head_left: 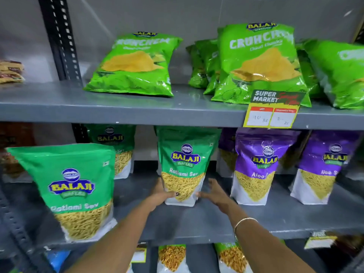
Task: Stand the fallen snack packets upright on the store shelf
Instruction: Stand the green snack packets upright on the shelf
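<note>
A green Ratlami Sev packet [185, 166] stands upright in the middle of the grey middle shelf [197, 219]. My left hand [162, 192] grips its lower left edge, thumb on the front. My right hand [213, 193] is at its lower right corner with fingers spread, touching or just off it. A larger-looking green Ratlami Sev packet [76, 192] stands at the shelf front on the left. Another green packet [116, 146] stands behind it. On the upper shelf a light green Crunchem packet [136, 64] leans back, lying almost flat.
Purple Aloo Sev packets [260, 166] [325, 166] stand to the right on the middle shelf. More Crunchem packets [260, 62] stand on the upper shelf above a yellow price tag [272, 115]. A black perforated upright [63, 38] is at the left. Snack packets [172, 257] fill the lower shelf.
</note>
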The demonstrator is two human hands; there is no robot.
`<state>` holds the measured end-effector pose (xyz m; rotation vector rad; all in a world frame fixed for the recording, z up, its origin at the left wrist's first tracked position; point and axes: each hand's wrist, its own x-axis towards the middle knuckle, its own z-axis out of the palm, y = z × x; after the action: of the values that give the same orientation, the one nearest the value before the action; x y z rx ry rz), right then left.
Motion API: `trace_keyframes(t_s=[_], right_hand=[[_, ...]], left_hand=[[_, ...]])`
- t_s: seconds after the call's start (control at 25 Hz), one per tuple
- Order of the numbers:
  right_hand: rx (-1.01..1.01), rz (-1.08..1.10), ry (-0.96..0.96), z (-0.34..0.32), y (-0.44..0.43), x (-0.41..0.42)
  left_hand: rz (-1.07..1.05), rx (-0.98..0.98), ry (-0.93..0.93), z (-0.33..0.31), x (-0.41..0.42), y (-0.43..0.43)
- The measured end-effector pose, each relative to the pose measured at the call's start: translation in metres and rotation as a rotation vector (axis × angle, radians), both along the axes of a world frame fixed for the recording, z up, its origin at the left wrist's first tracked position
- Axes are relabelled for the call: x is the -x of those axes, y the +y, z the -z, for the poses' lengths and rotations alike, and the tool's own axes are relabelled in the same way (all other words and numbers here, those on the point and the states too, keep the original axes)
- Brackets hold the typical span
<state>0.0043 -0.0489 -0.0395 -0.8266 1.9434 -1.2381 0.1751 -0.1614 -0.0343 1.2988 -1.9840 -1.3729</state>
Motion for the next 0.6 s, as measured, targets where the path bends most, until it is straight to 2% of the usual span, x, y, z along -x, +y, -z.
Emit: trace_keyframes(t_s=[0.2,0.32,0.6], right_hand=[[0.088,-0.219,-0.155,0.007,-0.01,-0.001],[0.132,-0.17,-0.128,0.001,0.003,-0.011],[0.094,-0.132,-0.007,0.004,0.044,-0.032]], left_hand=[[-0.168,0.043,-0.05,0.011,0.008,0.006],[-0.174,0.049,-0.084,0.012,-0.002,0.016],[-0.083,0.149,-0.201,0.0,-0.036,0.059]])
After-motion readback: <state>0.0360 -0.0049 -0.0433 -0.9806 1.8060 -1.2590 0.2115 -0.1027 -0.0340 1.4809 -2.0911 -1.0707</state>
